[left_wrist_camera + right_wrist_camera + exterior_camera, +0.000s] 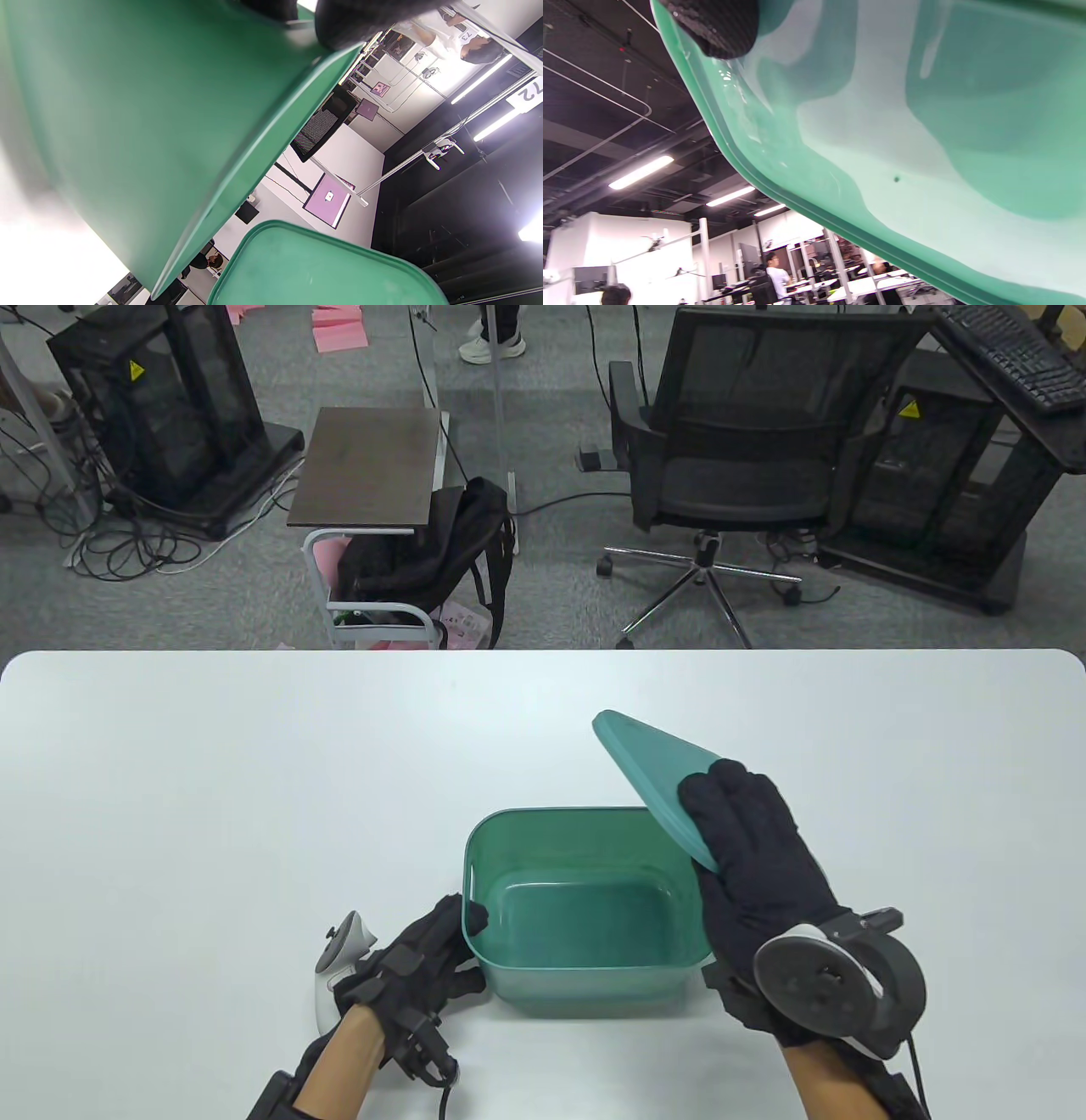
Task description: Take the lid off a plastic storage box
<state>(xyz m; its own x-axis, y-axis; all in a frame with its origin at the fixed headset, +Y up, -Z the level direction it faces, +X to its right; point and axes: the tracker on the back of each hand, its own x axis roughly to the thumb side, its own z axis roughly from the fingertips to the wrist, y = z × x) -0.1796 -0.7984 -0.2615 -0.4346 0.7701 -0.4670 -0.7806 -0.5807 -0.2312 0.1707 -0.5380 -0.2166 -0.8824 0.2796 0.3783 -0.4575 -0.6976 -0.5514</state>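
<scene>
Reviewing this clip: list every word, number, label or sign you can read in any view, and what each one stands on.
"73": white bib on a person, left wrist view.
"72": white hanging sign, left wrist view, cut off by the frame edge.
Yellow triangular warning stickers, symbol too small to read: left black cabinet and right black cabinet.
Green plastic storage box and green plastic lid: no text visible.

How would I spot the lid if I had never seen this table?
Find the white table, then the open green box near its front edge. The lid is the flat teal panel held tilted above the box's right rim by the right hand, touching nothing else.
</scene>
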